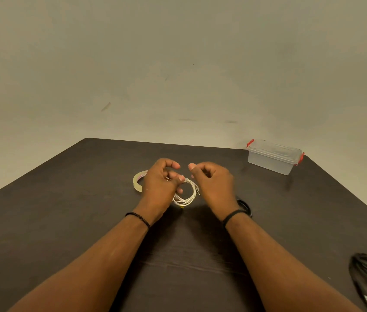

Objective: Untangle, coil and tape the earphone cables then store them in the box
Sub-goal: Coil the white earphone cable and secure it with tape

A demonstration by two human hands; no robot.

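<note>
left hand (pixel 160 183) pinches white cable coil (pixel 187 194); right hand (pixel 214 183) curled, empty; box (pixel 272 157) at table edge

Dark wooden table (pixel 65 221), plain beige wall (pixel 178 64).
</note>
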